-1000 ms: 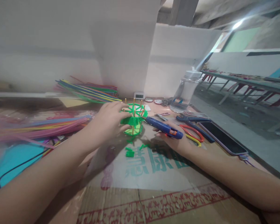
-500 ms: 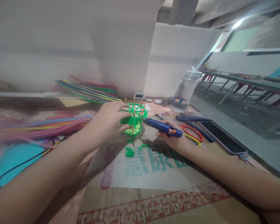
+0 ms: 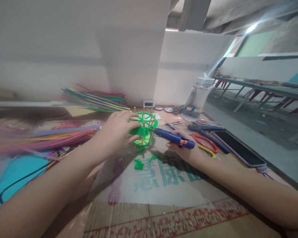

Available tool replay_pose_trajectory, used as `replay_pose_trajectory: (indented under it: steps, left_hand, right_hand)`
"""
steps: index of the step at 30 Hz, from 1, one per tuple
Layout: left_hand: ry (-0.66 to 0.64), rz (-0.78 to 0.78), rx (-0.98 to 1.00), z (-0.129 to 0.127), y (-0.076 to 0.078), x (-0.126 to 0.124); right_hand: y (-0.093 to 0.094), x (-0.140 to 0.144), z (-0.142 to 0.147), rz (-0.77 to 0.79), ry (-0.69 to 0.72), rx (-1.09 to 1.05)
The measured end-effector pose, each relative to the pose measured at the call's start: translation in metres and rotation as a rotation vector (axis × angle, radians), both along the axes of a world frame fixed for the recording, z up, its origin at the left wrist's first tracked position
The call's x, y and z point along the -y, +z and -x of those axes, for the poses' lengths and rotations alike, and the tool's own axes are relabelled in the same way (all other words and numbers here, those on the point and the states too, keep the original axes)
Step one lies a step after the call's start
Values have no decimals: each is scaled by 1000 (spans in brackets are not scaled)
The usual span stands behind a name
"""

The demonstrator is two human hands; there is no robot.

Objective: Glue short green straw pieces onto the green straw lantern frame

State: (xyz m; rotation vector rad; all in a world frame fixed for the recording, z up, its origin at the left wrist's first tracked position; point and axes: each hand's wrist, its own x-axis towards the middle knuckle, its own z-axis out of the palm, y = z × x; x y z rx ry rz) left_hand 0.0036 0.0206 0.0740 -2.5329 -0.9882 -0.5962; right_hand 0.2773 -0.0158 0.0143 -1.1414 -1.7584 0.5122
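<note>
Glue gun tip dips lower at the green frame's right side

The frame (image 3: pixel 142 131), a green wheel-like top with upright sticks over a pale green base, stands upright on the worktop (image 3: pixel 172 117). The left hand (image 3: pixel 115 128) is closed on its left side, fingers and thumb curled around the edge. The right hand (image 3: pixel 181 152) is clamped around the blue gun (image 3: pixel 171 136) on the frame's right, nozzle pointed at it. Whether the tip touches the frame is too fine to tell.

Against a second ago, the nozzle sits a little lower beside the frame, and the gun lies slightly flatter. The left hand keeps the same grip, and the frame has not moved on the worktop. The whole view is tilted slightly up, so everything shows lower than before.

The green scraps (image 3: pixel 139 166) lie just in front of the frame, unmoved on the printed sheet (image 3: pixel 127 193). Behind the frame is a small display (image 3: pixel 148 104); behind it to the left, a bundle of strips (image 3: pixel 96 99). The bottle (image 3: pixel 195 99) stands behind it to the right, and the phone (image 3: pixel 239 148) lies well to its right; both are where they were.
</note>
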Motion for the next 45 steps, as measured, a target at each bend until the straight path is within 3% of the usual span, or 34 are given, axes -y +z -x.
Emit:
replay_pose_trajectory:
  steps: [29,45]
  left_hand:
    - [8,9,13,0,1,1]
    - [14,13,-3,-1,2,1]
  right_hand:
    - [-6,-1,-6,-59,54,89]
    - [-3,0,-3,-51,15,56]
